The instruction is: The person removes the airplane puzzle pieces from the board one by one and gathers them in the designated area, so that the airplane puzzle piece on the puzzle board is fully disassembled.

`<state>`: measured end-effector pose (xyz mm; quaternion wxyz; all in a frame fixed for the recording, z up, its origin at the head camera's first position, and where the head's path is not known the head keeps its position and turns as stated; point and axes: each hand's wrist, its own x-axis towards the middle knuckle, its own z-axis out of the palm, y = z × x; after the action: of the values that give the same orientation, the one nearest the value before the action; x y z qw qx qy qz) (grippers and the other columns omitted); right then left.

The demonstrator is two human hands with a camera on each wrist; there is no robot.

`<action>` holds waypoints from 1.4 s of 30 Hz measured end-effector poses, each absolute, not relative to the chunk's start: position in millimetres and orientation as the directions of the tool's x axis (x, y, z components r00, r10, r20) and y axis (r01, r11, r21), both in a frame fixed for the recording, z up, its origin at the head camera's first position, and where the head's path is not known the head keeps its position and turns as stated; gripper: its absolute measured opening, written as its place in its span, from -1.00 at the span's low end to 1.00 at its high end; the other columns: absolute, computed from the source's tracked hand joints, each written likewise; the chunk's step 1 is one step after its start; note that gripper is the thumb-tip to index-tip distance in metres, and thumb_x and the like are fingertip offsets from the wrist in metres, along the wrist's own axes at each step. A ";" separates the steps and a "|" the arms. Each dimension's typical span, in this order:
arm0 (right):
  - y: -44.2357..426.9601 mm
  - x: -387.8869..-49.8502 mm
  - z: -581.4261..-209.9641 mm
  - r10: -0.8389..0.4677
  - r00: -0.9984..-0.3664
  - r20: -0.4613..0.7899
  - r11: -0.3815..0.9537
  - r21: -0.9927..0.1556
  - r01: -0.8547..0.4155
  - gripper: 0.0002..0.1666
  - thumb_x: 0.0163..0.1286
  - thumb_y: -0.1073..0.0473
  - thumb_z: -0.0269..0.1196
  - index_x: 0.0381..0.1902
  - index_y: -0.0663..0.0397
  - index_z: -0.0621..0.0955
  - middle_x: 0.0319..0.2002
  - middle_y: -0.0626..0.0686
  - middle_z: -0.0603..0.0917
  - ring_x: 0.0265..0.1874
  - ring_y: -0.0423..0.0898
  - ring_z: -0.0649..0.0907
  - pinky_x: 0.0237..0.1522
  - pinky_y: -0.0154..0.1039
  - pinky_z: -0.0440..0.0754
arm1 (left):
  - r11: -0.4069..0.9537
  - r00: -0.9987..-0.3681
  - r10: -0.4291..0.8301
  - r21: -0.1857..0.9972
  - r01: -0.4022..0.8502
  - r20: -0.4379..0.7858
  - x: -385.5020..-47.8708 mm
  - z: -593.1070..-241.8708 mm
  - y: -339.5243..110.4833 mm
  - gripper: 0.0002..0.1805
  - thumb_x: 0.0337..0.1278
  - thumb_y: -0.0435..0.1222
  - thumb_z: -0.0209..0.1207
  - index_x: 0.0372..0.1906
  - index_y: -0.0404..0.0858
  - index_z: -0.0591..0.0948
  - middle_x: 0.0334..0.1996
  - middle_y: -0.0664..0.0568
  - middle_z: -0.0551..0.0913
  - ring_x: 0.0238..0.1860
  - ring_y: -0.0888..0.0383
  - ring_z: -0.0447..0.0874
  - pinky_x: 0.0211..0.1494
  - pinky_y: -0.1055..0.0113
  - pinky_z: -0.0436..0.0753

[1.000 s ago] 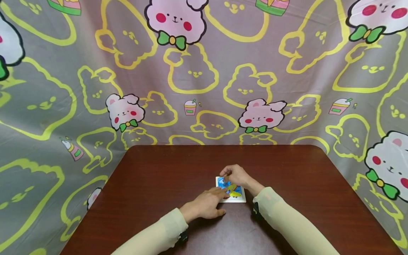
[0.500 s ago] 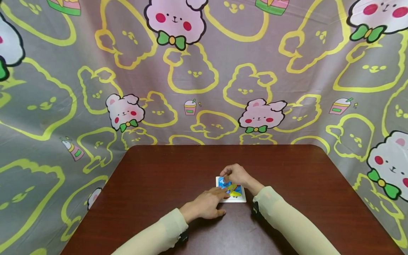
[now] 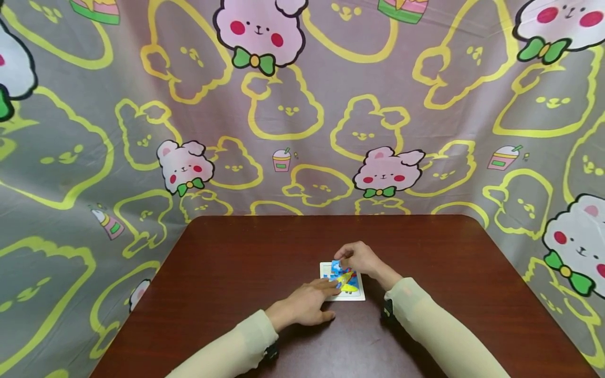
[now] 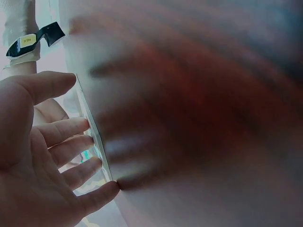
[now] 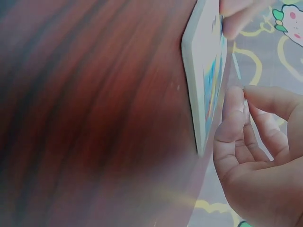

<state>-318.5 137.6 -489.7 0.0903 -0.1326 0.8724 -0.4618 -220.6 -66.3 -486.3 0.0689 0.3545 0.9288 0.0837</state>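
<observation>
A small jigsaw puzzle with a white frame and a blue and yellow picture lies flat on the table. My left hand rests its fairly straight fingers on the puzzle's left side; in the left wrist view the fingertips meet the board's edge. Over the far part of the board, my right hand pinches a blue and white puzzle piece between thumb and fingers. The right wrist view shows this piece nearly edge-on, raised off the board. Pale backing shows at the puzzle's far left corner.
The dark brown wooden table extends around the puzzle on all sides. A patterned cloth with cartoon bears hangs behind the table and along both sides. Dark bands sit at both wrists.
My right hand has shifted slightly right and lifted the blue and white piece, uncovering pale backing at the far left corner. The left hand stays in place.
</observation>
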 end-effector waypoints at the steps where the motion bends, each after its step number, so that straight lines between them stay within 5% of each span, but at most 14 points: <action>1: 140.4 -318.1 -489.5 -0.310 -0.950 -0.036 0.541 -0.829 -0.145 -0.82 0.14 0.41 0.35 -0.29 0.12 0.76 -0.38 0.02 0.76 -0.45 -0.15 0.67 -0.42 -0.29 0.61 | 0.733 -0.737 0.672 0.201 0.650 -0.069 -220.5 -486.5 -66.2 -0.37 0.24 0.02 0.23 0.39 -0.05 0.48 0.49 0.12 0.35 0.52 0.04 0.27 0.42 -0.03 0.46; 17: 181.4 -316.8 -489.2 -0.277 -0.959 -0.054 0.536 -0.837 -0.107 -0.84 0.24 0.38 0.31 -0.22 0.15 0.74 -0.38 0.09 0.73 -0.50 -0.04 0.66 -0.48 -0.15 0.63 | 0.717 -0.721 0.691 0.178 0.674 -0.054 -222.2 -487.9 -66.6 -0.35 0.24 0.02 0.22 0.42 -0.06 0.45 0.49 0.11 0.36 0.52 0.04 0.28 0.45 0.05 0.44; 42: 213.6 -316.3 -498.7 -0.257 -0.964 -0.068 0.584 -0.806 -0.099 -0.80 0.18 0.41 0.30 -0.21 0.21 0.72 -0.46 0.06 0.70 -0.55 -0.08 0.62 -0.52 -0.20 0.60 | 0.719 -0.721 0.690 0.186 0.670 -0.070 -221.3 -483.9 -66.7 -0.35 0.25 0.00 0.22 0.42 -0.07 0.45 0.49 0.10 0.36 0.52 0.04 0.28 0.44 0.02 0.43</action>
<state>-316.3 213.6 -498.7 0.0892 -0.1006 0.8855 -0.4449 -221.3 -66.7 -483.9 0.0673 0.3677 0.9246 0.0735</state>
